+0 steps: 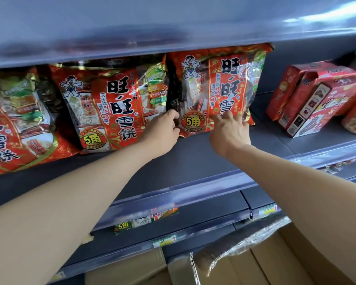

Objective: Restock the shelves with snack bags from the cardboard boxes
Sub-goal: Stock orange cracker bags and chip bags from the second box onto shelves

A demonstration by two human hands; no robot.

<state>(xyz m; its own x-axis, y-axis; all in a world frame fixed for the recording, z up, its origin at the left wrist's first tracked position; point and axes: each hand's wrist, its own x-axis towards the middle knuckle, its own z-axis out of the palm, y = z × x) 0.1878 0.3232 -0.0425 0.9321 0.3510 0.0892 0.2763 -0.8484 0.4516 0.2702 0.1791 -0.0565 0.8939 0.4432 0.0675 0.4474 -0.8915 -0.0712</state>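
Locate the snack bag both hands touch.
Snack bag stands centre of head view on the grey shelf, right of a matching bag, left of the red boxes.

L hand [165, 128] grips snack bag [220, 79] at left edge; R hand [230, 133] w/ spread fingers presses its front.

Left arm [74, 202] and right arm [300, 173] stretch forward, left hand [165, 128] with fingers curled, right hand [230, 131] with fingers spread.

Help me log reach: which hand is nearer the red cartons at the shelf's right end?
Right. The right hand touches the front of the snack bag, on the side toward the red cartons; the left hand grips the bag's opposite edge.
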